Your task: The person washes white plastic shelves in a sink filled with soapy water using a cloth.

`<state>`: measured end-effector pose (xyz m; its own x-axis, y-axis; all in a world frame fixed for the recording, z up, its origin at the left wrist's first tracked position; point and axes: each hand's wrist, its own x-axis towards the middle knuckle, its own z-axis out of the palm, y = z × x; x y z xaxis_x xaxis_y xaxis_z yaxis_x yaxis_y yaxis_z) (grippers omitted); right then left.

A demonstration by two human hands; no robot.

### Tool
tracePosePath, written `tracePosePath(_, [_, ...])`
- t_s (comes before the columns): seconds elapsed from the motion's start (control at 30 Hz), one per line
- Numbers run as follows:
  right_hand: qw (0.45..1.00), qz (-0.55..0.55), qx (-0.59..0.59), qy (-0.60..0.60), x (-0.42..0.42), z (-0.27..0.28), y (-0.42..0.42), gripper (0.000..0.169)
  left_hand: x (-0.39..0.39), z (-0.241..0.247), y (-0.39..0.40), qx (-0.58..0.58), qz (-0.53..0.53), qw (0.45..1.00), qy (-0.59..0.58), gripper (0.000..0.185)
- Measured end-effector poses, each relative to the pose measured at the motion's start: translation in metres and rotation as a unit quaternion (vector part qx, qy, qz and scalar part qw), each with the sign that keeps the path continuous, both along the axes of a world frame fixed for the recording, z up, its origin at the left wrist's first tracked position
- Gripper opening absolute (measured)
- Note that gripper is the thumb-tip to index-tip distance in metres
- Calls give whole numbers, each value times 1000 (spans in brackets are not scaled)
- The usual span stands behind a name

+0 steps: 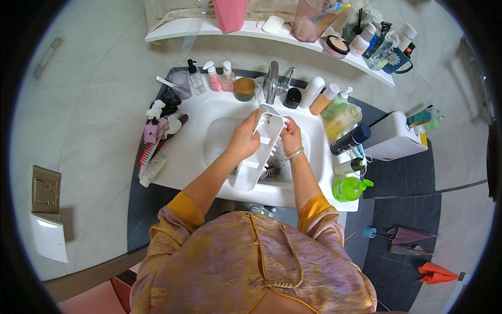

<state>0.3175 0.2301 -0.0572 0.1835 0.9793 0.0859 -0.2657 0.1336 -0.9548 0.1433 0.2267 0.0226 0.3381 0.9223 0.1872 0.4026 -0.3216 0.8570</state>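
Over the basin of a white washbasin [188, 157] I hold a long white plastic rack [261, 151] with small hooks along its right side. My left hand [245, 135] grips its upper left edge, thumb over the rim. On the right, my right hand [291, 137] has hold of the rack's upper right corner; a bracelet circles that wrist. Below the rack, soapy water [280, 163] with foam fills the basin, and something dark shows in it near the rack. The chrome faucet [271, 80] rises just beyond the rack's far end.
Pump bottles [215, 78] and a brown-lidded jar [244, 89] line the back rim. Several toiletry bottles [343, 121] crowd the right rim, down to a green pump bottle [349, 189]. A comb [149, 152] and a tube [155, 168] lie left. Above runs a white shelf [251, 29].
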Motion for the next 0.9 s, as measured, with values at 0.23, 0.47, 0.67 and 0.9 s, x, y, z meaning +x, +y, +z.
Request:
tracePosePath(0.23, [985, -59, 37, -156, 1, -4, -10, 9, 2, -8, 2, 20, -19, 999, -39, 61])
tracePosePath(0.47, [990, -66, -60, 105, -6, -2, -21, 19, 9, -11, -2, 38, -37, 999, -4, 56])
tracePosePath(0.67, [985, -50, -61, 156, 3, -14, -24, 22, 15, -17, 3, 8, -53, 999, -12, 57])
tracePosePath(0.9, [993, -113, -21, 0, 1, -15, -34, 17, 20, -12, 0, -4, -62, 998, -10, 55])
